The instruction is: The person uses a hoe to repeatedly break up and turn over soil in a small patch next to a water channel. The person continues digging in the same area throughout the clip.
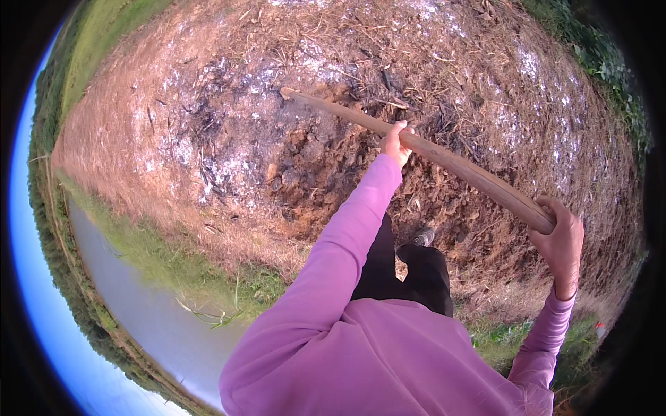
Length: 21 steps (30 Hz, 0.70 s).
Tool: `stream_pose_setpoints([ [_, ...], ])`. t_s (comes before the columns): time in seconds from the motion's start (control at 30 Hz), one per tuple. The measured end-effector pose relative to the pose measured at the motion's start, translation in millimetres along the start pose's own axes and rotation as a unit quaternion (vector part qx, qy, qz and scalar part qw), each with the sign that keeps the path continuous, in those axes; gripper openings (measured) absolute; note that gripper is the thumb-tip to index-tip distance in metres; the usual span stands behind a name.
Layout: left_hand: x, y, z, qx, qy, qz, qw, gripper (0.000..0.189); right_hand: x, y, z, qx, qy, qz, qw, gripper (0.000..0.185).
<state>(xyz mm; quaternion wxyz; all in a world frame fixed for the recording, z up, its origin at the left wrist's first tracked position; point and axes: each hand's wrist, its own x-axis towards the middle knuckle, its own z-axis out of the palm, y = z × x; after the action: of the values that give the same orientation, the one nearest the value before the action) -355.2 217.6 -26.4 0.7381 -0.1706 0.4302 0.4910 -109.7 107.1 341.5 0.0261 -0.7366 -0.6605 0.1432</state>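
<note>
A long wooden tool handle (468, 171) slants across the view in front of me, its near end at the right and its far end over the ash-covered soil. My left hand (398, 144) wraps the shaft around its middle. At the thick near end, my right hand (562, 236) grips the butt. Whatever blade the tool carries cannot be made out at the far tip. Below the shaft lies a patch of broken brown soil (317, 171) with dark clods.
White ash (237, 169) and charred stalks are scattered over the dry ground. A shoe (424, 237) shows beside the loosened soil. Grass (208, 265) borders a body of water (140, 296) at the lower left. Leafy plants (609, 67) edge the upper right.
</note>
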Motion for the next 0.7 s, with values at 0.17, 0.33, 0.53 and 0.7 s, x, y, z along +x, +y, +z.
stream_pose_setpoints([
  [0.17, 17, 43, -45, -0.086, 0.015, 0.004, 0.996, 0.023, -66, 9, 33, -0.042, -0.026, -0.005, 0.999, 0.042],
  [0.33, -29, -24, -188, 0.055, 0.163, -0.104, 0.98, 0.026, -243, 37, 158, 0.073, -0.258, 0.117, 0.956, 0.028],
  [0.53, -114, -120, -207, 0.118, 0.179, -0.161, 0.963, 0.024, -402, 152, 227, 0.052, -0.33, 0.232, 0.913, 0.029],
  [0.7, -124, -45, -115, 0.133, 0.083, -0.045, 0.987, 0.02, -325, 172, 306, 0.125, -0.315, 0.235, 0.911, 0.035],
])
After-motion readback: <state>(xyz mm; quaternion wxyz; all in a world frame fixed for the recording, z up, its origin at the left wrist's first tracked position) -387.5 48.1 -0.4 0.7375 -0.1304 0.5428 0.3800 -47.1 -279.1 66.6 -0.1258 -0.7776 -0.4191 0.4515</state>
